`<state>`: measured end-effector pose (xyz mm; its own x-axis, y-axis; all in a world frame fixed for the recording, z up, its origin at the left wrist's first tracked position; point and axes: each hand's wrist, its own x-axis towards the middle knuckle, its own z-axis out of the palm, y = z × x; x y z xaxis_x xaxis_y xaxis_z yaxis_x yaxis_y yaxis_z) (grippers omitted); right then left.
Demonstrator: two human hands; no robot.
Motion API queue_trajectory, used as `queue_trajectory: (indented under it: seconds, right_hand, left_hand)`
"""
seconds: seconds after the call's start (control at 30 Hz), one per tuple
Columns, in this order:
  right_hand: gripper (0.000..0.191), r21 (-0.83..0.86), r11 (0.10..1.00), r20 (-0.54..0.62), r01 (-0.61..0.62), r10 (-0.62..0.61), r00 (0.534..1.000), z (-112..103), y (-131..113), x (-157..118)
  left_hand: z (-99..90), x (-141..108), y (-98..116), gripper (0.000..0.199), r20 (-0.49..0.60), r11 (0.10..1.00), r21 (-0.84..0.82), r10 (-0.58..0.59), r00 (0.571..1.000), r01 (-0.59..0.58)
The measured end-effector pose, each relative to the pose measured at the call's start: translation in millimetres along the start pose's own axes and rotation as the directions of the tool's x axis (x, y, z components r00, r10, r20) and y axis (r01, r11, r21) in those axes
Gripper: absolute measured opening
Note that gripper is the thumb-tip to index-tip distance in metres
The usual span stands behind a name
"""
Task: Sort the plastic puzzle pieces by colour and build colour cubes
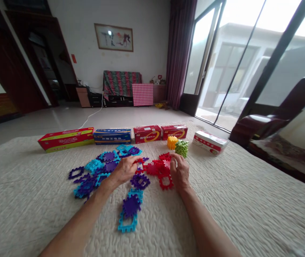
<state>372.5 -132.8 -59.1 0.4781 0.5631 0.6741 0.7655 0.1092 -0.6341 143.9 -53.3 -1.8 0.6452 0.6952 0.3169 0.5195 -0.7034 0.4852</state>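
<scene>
My left hand (124, 169) pinches a red square interlocking tile (141, 165) with a hollow middle. My right hand (179, 172) has its fingers curled at the right side of a group of red interlocking tiles (154, 168); what they hold, if anything, is hidden. Below that group shows a red hollow frame tile (165, 182). Purple and light-blue tiles (109, 166) lie in a loose heap left of my left hand. Between my forearms lie a purple hollow tile (140, 181), a solid purple tile (131, 206) and a light-blue frame tile (127, 223).
Beyond my right hand stand a green cube (181, 148) and a yellow block (172, 142) of such tiles. A red-and-green box (66, 139), a blue box (112, 137), two red boxes (147, 134) and a white-and-red box (210, 142) line the far side of the quilted cover (238, 200).
</scene>
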Motion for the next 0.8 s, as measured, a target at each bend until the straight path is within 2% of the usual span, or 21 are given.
queue_trajectory:
  seconds: [0.13,0.2,0.3,0.37,0.5,0.67,0.8]
  right_hand:
    - [0.036,0.078,0.976,-0.015,-0.205,0.206,0.978,5,8,0]
    - [0.038,0.112,0.961,-0.020,-0.254,0.258,0.966,6,12,1]
    - [0.039,0.162,0.944,-0.023,-0.288,0.295,0.955,7,15,2]
    - [0.038,0.174,0.938,-0.025,-0.300,0.309,0.951,8,15,3]
    - [0.037,0.164,0.949,0.022,-0.270,0.270,0.963,10,11,1]
    - [0.037,0.112,0.971,0.082,-0.212,0.204,0.976,11,7,-2]
    - [0.038,0.118,0.964,0.087,-0.237,0.228,0.970,10,5,-2]
  left_hand:
    - [27.5,36,33,0.040,0.025,0.990,0.019,0.139,0.990,-0.139]
    - [40.0,50,43,0.042,0.057,0.983,0.042,0.178,0.982,-0.180]
    - [54.5,64,49,0.041,0.106,0.974,0.071,0.205,0.973,-0.213]
    - [59.4,67,47,0.041,0.101,0.973,0.084,0.207,0.973,-0.216]
    - [53.4,58,39,0.044,0.065,0.982,0.085,0.165,0.984,-0.170]
    - [35.8,33,28,0.046,0.192,0.985,0.118,0.101,0.976,-0.125]
    - [36.8,21,21,0.047,0.248,0.987,0.127,0.062,0.967,-0.096]
